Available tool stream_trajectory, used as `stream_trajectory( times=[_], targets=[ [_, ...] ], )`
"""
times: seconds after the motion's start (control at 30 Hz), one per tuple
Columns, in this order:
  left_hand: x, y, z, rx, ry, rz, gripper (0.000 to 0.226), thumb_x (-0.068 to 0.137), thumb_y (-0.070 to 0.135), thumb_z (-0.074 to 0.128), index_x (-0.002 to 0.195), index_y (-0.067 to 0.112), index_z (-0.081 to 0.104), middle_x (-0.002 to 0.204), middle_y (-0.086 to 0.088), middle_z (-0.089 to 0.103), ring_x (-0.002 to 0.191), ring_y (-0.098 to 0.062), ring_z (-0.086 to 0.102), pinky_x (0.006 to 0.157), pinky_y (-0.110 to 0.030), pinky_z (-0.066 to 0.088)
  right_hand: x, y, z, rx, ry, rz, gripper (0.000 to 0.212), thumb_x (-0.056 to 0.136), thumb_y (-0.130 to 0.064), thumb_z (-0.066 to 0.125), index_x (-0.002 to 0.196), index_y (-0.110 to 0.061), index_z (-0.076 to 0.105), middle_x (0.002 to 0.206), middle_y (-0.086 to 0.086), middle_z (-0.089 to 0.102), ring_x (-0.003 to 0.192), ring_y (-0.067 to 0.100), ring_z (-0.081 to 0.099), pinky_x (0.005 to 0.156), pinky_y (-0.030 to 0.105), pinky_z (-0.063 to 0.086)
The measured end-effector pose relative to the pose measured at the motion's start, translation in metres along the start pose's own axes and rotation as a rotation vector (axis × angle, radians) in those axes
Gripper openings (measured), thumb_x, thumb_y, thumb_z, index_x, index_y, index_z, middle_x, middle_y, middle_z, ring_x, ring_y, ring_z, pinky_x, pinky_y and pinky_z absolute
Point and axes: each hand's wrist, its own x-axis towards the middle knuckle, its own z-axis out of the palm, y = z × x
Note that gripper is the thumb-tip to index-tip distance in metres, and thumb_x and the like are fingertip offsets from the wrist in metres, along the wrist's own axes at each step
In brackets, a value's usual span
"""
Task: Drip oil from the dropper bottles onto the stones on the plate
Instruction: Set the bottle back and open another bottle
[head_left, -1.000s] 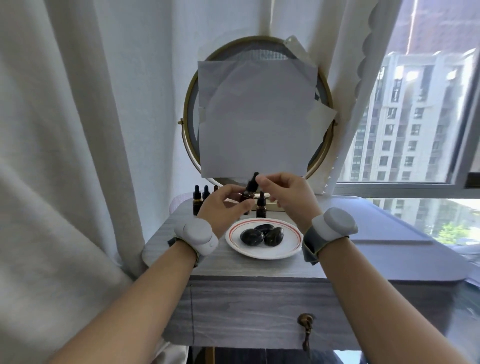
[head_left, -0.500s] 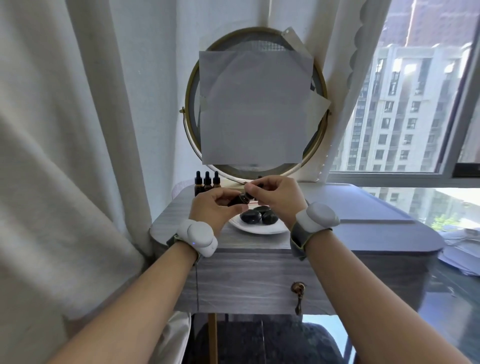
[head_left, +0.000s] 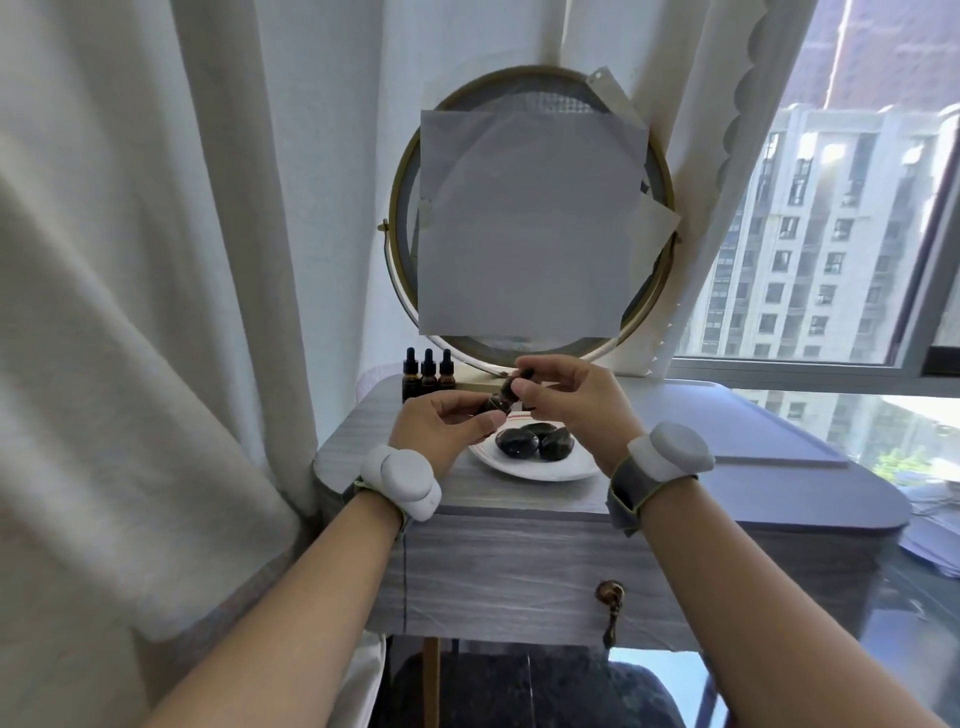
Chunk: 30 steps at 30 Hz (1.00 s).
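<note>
Dropper bottle (head_left: 500, 401): dark amber w/ black cap, held tilted just above the far-left edge of the plate (head_left: 537, 472), cap end pointing up-right. Its label is too blurred to read. Left hand (head_left: 441, 428) grips the bottle body, fingers curled round it. Right hand (head_left: 576, 402) pinches the cap btwn thumb and fingertips. Three dark stones (head_left: 535, 441) lie touching each other on the white plate. Three more bottles (head_left: 428, 370) stand upright in a row behind-left of the plate, labels unreadable. Round mirror (head_left: 399, 249) stands behind the plate, covered w/ paper sheets (head_left: 530, 223). Plate sits on a grey table (head_left: 519, 496). White wrist units (head_left: 400, 480) on both wrists, nearer than the plate.
</note>
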Motion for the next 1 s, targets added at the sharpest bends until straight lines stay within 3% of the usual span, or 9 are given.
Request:
stream_trajectory(
  times=[0.2,0.3,0.47,0.57,0.67,0.87,1.0],
  targets=[
    [0.001,-0.004,-0.001,0.021,0.002,0.026,0.022,0.073,0.017,0.078,0.079,0.037,0.071,0.077,0.014,0.074,0.078,-0.006,0.070,0.073,-0.016,0.055,0.009,0.004,0.006,-0.034,0.095,-0.006,0.009,0.081,-0.030,0.075,0.082,-0.021,0.072,0.069,-0.009,0.071,0.063,0.001,0.062,0.061,0.017,0.054],
    [0.001,-0.005,-0.001,0.029,0.008,0.025,0.022,0.074,0.017,0.078,0.080,0.037,0.071,0.077,0.013,0.074,0.080,-0.008,0.070,0.077,-0.018,0.056,0.009,0.003,0.006,-0.062,0.072,-0.038,0.001,0.084,-0.022,0.072,0.083,-0.022,0.071,0.075,-0.007,0.072,0.071,0.006,0.066,0.065,0.018,0.055],
    [0.000,-0.004,0.001,0.023,0.038,0.018,0.018,0.076,0.016,0.076,0.084,0.030,0.070,0.082,0.010,0.073,0.079,-0.008,0.070,0.078,-0.017,0.055,0.012,-0.002,0.002,-0.057,0.012,-0.032,0.014,0.087,-0.014,0.068,0.100,-0.020,0.071,0.098,0.006,0.073,0.088,0.016,0.067,0.076,0.026,0.057],
    [0.000,-0.004,0.001,0.047,0.044,0.019,0.017,0.076,0.016,0.075,0.089,0.027,0.070,0.084,0.010,0.072,0.079,-0.005,0.069,0.077,-0.014,0.054,0.013,-0.003,0.002,-0.033,0.066,0.000,0.012,0.083,-0.024,0.073,0.093,-0.017,0.070,0.089,0.003,0.071,0.078,0.010,0.064,0.068,0.021,0.055],
    [0.000,-0.004,0.001,0.061,0.045,0.016,0.018,0.076,0.017,0.075,0.092,0.025,0.071,0.084,0.011,0.072,0.076,-0.001,0.068,0.072,-0.010,0.052,0.013,-0.001,0.003,-0.092,0.099,0.009,0.013,0.082,-0.028,0.074,0.086,-0.016,0.069,0.080,0.003,0.068,0.073,0.011,0.061,0.071,0.025,0.056],
    [0.000,-0.005,0.002,0.087,0.054,-0.005,0.021,0.077,0.017,0.075,0.097,0.019,0.072,0.085,0.008,0.072,0.074,0.001,0.067,0.073,-0.013,0.054,0.011,-0.002,0.000,-0.133,0.044,-0.046,0.013,0.088,-0.011,0.066,0.098,-0.017,0.071,0.096,0.004,0.073,0.090,0.015,0.067,0.073,0.018,0.056],
    [-0.002,-0.002,0.002,0.108,0.057,0.008,0.020,0.077,0.017,0.074,0.097,0.019,0.072,0.083,0.010,0.071,0.069,0.007,0.065,0.067,-0.005,0.049,0.011,-0.002,0.003,-0.092,0.094,-0.006,0.011,0.086,-0.021,0.069,0.097,-0.019,0.070,0.092,-0.001,0.071,0.085,0.011,0.065,0.065,0.015,0.053]
  ],
)
